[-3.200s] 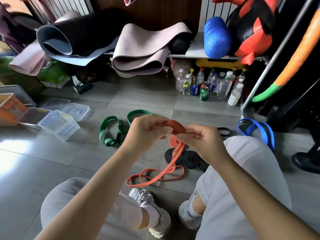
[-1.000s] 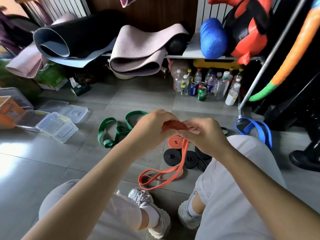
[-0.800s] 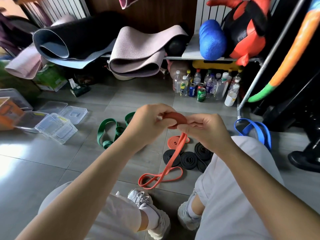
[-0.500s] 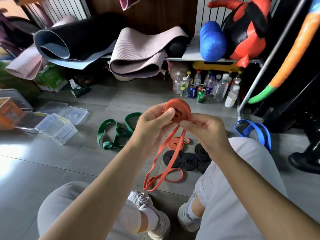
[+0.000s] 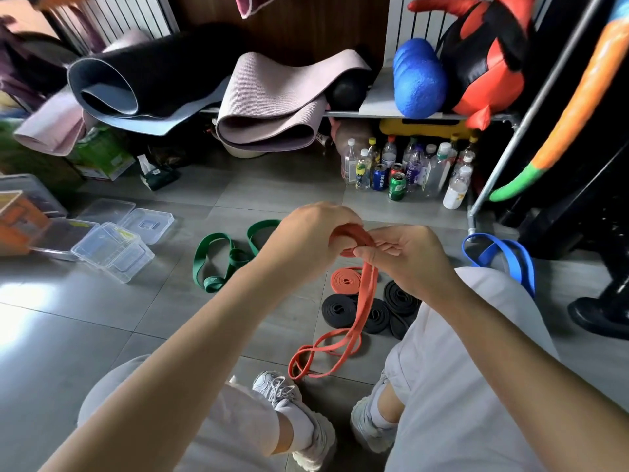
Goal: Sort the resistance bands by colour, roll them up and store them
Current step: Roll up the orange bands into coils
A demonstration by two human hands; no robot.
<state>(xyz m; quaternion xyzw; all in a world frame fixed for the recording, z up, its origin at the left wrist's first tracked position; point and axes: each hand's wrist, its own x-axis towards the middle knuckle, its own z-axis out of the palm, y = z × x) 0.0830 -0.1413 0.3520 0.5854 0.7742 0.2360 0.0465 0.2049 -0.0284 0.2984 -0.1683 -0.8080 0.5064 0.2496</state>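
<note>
Orange band (image 5: 366,294): partly rolled, grasped by left hand (image 5: 306,240) and right hand (image 5: 405,257); tail on floor (image 5: 102,318).

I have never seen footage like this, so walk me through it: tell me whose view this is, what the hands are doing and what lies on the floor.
There is no machine here. A person wears a camera on the head, so you look down along both arms. The left hand and right hand together keep a grip on an orange band, partly wound into a coil; its loose tail hangs down to the grey tiled floor. On the floor lie a finished orange roll, black rolls, an unrolled green band and a blue band. Clear plastic boxes sit at the left. Behind, a shelf holds yoga mats, with bottles below.
</note>
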